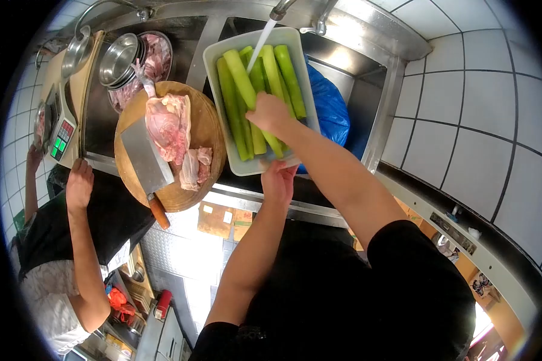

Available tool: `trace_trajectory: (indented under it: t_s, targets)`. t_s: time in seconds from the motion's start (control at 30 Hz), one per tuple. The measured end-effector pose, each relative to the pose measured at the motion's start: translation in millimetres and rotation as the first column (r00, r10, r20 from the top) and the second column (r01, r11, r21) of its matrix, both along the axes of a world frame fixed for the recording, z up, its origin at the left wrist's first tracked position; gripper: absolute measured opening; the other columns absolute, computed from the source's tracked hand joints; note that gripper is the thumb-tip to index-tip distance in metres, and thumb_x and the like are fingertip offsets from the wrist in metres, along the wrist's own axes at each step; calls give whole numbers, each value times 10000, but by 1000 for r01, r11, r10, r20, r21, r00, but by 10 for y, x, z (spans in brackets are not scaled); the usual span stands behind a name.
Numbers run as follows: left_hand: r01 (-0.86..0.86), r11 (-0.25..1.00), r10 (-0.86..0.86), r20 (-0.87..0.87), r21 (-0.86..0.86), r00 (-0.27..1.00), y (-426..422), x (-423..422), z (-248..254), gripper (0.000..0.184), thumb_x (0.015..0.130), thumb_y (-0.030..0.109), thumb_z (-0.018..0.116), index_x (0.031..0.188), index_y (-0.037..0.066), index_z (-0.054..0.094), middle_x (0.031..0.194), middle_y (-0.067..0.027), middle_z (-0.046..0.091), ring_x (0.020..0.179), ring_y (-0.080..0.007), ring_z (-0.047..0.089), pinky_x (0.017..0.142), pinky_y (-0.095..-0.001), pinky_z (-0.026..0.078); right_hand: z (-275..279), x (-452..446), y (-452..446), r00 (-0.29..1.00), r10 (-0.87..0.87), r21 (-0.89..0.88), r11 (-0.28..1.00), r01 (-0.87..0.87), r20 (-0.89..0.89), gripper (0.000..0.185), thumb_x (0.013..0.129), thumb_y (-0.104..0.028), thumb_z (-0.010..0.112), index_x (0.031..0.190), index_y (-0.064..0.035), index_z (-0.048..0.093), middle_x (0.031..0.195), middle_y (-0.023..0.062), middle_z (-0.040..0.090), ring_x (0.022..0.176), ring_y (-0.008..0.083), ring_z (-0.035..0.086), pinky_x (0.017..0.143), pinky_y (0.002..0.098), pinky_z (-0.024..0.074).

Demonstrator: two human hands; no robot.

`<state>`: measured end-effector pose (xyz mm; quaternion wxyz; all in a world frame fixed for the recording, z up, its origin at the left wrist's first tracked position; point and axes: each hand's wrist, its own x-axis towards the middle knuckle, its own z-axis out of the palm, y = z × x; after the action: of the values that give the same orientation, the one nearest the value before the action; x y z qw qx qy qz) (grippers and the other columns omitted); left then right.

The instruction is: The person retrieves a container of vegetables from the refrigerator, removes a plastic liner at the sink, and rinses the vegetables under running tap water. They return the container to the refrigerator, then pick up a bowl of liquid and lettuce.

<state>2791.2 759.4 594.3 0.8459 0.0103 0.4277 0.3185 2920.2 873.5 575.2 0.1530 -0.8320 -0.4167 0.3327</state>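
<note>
In the head view, a white plastic tub (211,72) holds several long, pale-green peeled stems that look like celtuce. My right hand (269,114) reaches into it, fingers wrapped round one celtuce stem (239,77), which lies slanted over the others. Water runs from a faucet (278,12) into the tub, close to that stem. At the tub's near edge, my left hand (279,182) grips the rim, its fingers partly hidden beneath.
Left of the tub, a round cutting board (126,129) bears raw poultry (170,126) and a cleaver (147,155). A blue plastic bag (330,105) lies in the sink. Metal bowls (119,59) stand at the back left. A co-worker's hand (79,185) is near a scale (62,135).
</note>
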Motion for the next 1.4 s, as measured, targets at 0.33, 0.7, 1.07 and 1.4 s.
trace_trajectory:
  t_s: [0.33,0.7,1.07,1.4]
  targets:
    - [-18,999,18,-16,30,1000,-32,5,-72,487,824,-35,504,1310,-30,466,1315,-175,575,1238,-340,590,1026,-477,541,-197,319,132,862,-363,295,831,471,-353,299,893,-248,683,1017,23,658,949,234,704,873,382,702,776,451,581]
    - [-6,1000,6,-27,-1,1000,-85,-83,-238,290,877,-9,504,1165,-20,533,1238,-173,621,1167,-332,629,999,-480,550,230,769,1055,-396,-33,-382,343,858,-918,208,841,122,441,1024,43,500,945,148,524,825,278,601,660,350,586]
    - [4,1000,-4,-40,-1,999,-51,-54,-164,424,845,-25,493,1269,-29,466,1293,-181,572,1223,-343,589,1047,-505,522,206,783,1053,-430,-14,-409,335,849,-903,272,804,179,399,1036,62,481,1001,156,501,847,267,575,731,338,577]
    - [-14,1000,13,-32,-15,999,-102,-69,-275,262,866,-6,491,1112,-66,561,1232,-176,614,1165,-337,624,1020,-488,534,360,725,986,-333,-69,-335,358,871,-940,221,772,135,446,969,45,493,897,138,529,747,255,557,637,325,529]
